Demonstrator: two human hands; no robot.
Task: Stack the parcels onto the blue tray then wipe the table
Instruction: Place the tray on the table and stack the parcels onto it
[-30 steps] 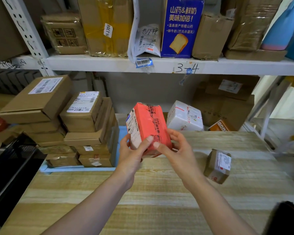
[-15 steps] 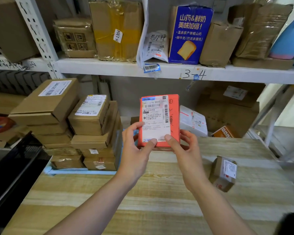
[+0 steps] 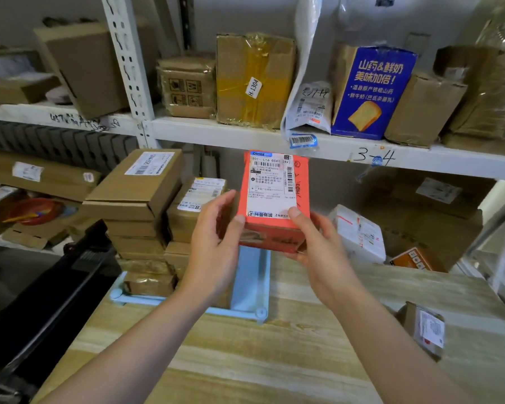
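I hold a red parcel [image 3: 274,199] with a white shipping label in both hands, label face toward me, above the right end of the blue tray [image 3: 252,284]. My left hand [image 3: 216,243] grips its left side and my right hand [image 3: 318,246] grips its right side, thumbs on the front. Two stacks of brown cardboard parcels [image 3: 140,205] fill the tray's left and middle part. A small brown parcel [image 3: 426,328] lies on the wooden table [image 3: 274,360] at the right. A white parcel [image 3: 359,231] and an orange one [image 3: 411,258] sit behind the table.
A white metal shelf [image 3: 274,138] with boxes and bags runs overhead close above the red parcel. A black object [image 3: 56,287] lies off the table's left edge. More cardboard boxes [image 3: 426,211] stand at the back right.
The red parcel was turned from edge-on until its label faces me, then carried left to above the tray's right end. The view has shifted left.
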